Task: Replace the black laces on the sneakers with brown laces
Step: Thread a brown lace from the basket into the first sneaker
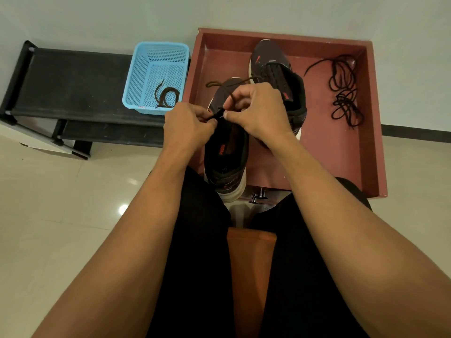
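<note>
Threading is in hand: the left hand (188,128) and right hand (258,111) pinch a brown lace (227,82) between their fingers over the near sneaker (227,164), at the red tray's (375,123) near edge. Next, its tip probably needs feeding through an eyelet. Further into the tray lie the second sneaker (275,67) and black laces (344,93). Left of the tray, a blue basket (136,76) holds a spare brown lace (167,96).

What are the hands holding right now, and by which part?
Both pinch the brown lace: the left hand at its end by the near sneaker's eyelets, the right hand just beside, with the rest looping away.
</note>
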A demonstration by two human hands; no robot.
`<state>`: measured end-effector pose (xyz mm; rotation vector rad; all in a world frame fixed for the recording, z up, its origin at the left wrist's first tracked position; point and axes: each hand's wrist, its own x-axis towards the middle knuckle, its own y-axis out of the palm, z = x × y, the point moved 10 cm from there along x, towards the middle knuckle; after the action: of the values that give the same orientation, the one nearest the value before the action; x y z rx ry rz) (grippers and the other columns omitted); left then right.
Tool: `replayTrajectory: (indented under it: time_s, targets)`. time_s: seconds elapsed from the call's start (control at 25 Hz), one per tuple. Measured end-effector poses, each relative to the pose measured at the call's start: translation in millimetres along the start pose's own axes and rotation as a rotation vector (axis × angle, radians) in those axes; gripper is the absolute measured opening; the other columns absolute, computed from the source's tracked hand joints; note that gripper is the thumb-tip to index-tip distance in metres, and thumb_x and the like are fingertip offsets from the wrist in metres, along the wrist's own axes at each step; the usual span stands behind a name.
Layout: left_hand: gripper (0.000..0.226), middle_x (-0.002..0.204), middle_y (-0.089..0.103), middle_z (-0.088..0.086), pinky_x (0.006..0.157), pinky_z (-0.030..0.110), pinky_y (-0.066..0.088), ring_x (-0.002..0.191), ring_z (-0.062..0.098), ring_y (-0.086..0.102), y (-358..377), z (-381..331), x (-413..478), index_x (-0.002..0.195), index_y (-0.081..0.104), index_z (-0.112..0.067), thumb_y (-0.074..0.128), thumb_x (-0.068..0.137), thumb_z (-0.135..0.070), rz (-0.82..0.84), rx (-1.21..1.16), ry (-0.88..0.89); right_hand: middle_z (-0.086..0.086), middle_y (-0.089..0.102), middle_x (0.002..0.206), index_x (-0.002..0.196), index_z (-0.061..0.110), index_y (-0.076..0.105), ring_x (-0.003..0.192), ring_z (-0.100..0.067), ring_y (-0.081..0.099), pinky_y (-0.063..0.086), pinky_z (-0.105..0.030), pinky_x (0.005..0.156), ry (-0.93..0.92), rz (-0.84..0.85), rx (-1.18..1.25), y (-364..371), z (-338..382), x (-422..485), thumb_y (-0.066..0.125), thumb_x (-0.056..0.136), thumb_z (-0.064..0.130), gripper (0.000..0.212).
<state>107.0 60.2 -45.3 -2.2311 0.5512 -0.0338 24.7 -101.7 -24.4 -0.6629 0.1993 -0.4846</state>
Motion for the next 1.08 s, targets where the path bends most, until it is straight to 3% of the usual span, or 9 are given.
replayTrajectory:
  time_s: [0.24, 0.44, 0.6, 0.72, 1.0, 1.08]
  targets:
    - [0.011, 0.08, 0.074, -0.008, 0.076, 0.026, 0.06, 0.077, 0.006, 0.072, 4, 10, 3, 0.101, 0.082, -0.023, 0.079, 0.09, -0.024, 0.04, -0.12, -0.061, 0.01, 0.073, 0.065, 0.079, 0.028, 0.074, 0.062, 0.0, 0.067, 0.047, -0.011, 0.062, 0.044, -0.085, 0.054, 12, -4, -2, 0.087, 0.079, 0.02, 0.015]
    - [0.005, 0.081, 0.077, -0.002, 0.073, 0.03, 0.063, 0.077, 0.013, 0.075, 8, 14, 3, 0.093, 0.081, -0.024, 0.08, 0.09, -0.021, 0.053, -0.199, -0.09, 0.01, 0.073, 0.064, 0.077, 0.027, 0.073, 0.062, -0.001, 0.068, 0.049, -0.011, 0.064, 0.023, -0.11, 0.039, 11, -1, -4, 0.086, 0.079, 0.019, 0.016]
    - [0.013, 0.078, 0.076, -0.003, 0.07, 0.03, 0.062, 0.077, 0.014, 0.075, 9, 16, 5, 0.083, 0.076, -0.031, 0.08, 0.09, -0.02, 0.06, -0.212, -0.092, 0.012, 0.072, 0.064, 0.076, 0.028, 0.072, 0.065, -0.001, 0.069, 0.052, -0.017, 0.065, 0.049, -0.135, 0.01, 11, -3, -6, 0.085, 0.079, 0.02, 0.016]
    - [0.005, 0.078, 0.075, -0.003, 0.068, 0.03, 0.062, 0.076, 0.014, 0.075, 9, 17, 6, 0.091, 0.08, -0.025, 0.08, 0.09, -0.02, 0.052, -0.226, -0.107, 0.012, 0.072, 0.062, 0.072, 0.031, 0.068, 0.065, -0.001, 0.069, 0.056, -0.022, 0.068, 0.055, -0.119, 0.025, 13, -4, -6, 0.086, 0.079, 0.021, 0.021]
    - [0.011, 0.082, 0.076, 0.0, 0.068, 0.03, 0.06, 0.077, 0.013, 0.073, 14, 16, 8, 0.101, 0.081, -0.018, 0.08, 0.09, -0.022, 0.065, -0.253, -0.108, 0.012, 0.071, 0.061, 0.068, 0.035, 0.066, 0.067, -0.002, 0.07, 0.06, -0.032, 0.073, 0.092, -0.118, 0.018, 18, -9, -6, 0.089, 0.077, 0.026, 0.027]
    - [0.015, 0.082, 0.077, 0.003, 0.074, 0.036, 0.063, 0.08, 0.019, 0.075, 16, 14, 7, 0.097, 0.082, -0.018, 0.075, 0.09, -0.031, 0.076, -0.272, -0.113, 0.013, 0.071, 0.061, 0.07, 0.035, 0.066, 0.068, -0.001, 0.07, 0.06, -0.033, 0.072, 0.092, -0.109, -0.011, 19, -9, -5, 0.091, 0.077, 0.03, 0.026]
